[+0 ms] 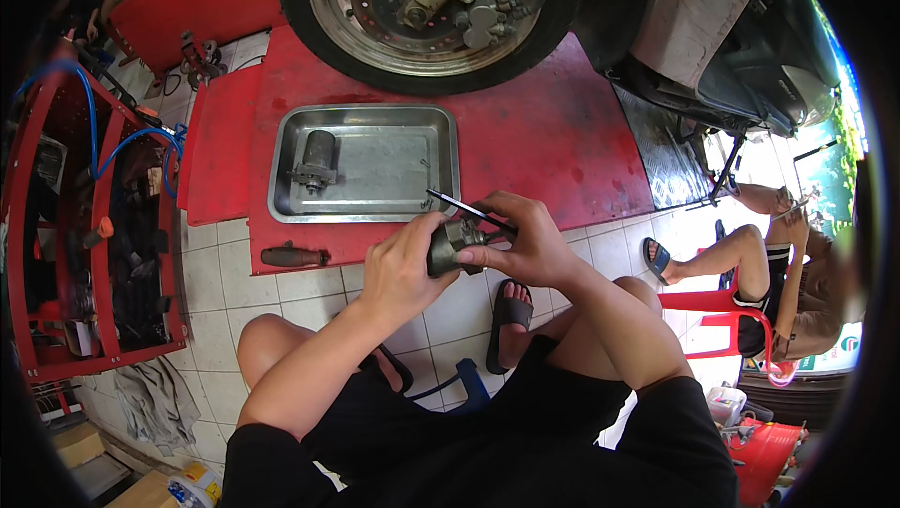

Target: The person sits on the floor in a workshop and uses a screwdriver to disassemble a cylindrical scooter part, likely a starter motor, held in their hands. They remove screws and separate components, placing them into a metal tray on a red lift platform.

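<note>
Metal part [444, 251]: in the head view, you hold this dark, rounded piece between your two hands, over the tiled floor [314, 311].
Left hand [403, 261]: your fingers close around its left side.
Right hand [527, 244]: your thumb presses against its right side, and the same hand grips a slim dark tool [461, 205], its tip pointing up and left.
Steel tray [375, 215]: it sits on the red platform [553, 152] ahead of you, with a second cylindrical part [321, 156] inside at left and small pieces [425, 202] at right.
Brown handle [292, 256]: it lies near the platform's edge, below the tray's left corner.
Wheel [417, 82]: it stands beyond the tray.
</note>
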`<state>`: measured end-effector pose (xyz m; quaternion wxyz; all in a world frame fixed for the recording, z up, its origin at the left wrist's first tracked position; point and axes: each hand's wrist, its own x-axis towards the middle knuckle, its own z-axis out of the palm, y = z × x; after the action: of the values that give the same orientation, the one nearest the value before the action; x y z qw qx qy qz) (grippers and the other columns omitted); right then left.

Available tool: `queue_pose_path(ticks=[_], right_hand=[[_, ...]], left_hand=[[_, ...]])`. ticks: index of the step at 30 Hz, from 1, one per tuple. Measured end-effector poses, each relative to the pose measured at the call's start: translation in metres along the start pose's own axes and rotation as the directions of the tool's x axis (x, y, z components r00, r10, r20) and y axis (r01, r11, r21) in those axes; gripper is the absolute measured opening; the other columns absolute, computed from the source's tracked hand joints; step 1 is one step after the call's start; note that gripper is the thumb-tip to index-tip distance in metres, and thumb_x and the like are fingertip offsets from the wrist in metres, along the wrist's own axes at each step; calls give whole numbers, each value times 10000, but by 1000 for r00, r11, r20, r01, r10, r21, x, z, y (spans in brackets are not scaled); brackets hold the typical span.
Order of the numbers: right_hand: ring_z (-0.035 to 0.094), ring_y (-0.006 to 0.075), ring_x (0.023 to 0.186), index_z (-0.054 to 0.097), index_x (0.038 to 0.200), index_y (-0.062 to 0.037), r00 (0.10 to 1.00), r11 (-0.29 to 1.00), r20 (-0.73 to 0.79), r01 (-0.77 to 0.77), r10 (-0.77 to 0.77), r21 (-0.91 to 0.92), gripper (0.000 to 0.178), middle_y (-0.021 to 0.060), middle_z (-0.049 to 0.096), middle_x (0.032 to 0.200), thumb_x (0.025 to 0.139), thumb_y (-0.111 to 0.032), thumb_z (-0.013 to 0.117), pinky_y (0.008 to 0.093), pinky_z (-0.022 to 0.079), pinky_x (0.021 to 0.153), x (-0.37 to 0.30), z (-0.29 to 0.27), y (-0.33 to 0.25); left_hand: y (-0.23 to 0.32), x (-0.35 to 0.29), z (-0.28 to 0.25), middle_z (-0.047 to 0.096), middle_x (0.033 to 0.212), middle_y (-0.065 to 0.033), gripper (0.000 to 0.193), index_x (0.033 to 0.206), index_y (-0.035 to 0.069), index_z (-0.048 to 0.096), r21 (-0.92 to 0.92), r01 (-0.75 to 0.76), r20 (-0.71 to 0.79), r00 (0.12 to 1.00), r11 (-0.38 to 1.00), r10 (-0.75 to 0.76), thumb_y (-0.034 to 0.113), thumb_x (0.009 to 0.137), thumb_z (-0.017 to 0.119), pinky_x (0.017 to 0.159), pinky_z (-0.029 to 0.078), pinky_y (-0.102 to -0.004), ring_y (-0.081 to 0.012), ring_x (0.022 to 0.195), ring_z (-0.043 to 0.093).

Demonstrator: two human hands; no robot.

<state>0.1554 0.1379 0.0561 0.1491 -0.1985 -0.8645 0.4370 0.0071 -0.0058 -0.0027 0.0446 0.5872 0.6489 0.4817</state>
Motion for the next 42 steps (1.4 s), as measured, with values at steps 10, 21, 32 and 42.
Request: queue_pose_path(ticks=[10,21,32,42], right_hand=[[675,251,881,664,1094,41,999,999,27,-41,41,-4,634,145,678,951,684,-371,919,365,529,798,-2,-2,-3],[680,298,877,673,1036,38,942,979,-323,-144,90,-146,439,177,687,950,801,-294,837,377,515,789,8,-35,-1],[674,341,844,717,922,-78,984,829,-172,-131,42,-544,226,109,631,1001,843,-288,696,467,548,708,37,34,60],[702,329,990,739,1002,-89,942,604,181,-29,284,-797,265,160,707,1086,742,-126,710,429,578,834,94,76,52]], left_hand=[[-2,4,-2,683,1008,-144,725,1194,49,559,20,-61,42,997,998,60,93,551,889,669,570,-389,-326,837,704],[-7,14,-9,671,1070,-159,793,1259,-19,518,-354,398,-35,898,846,-438,187,600,908,832,552,-338,-225,937,685],[-59,53,-57,623,1083,-116,611,1206,-19,493,-542,452,-339,654,708,-677,100,736,865,687,532,-282,-185,891,642],[-79,55,-72,642,1116,-171,706,1215,-37,476,-396,403,-508,653,825,-562,169,671,876,912,493,-358,-253,1028,642]])
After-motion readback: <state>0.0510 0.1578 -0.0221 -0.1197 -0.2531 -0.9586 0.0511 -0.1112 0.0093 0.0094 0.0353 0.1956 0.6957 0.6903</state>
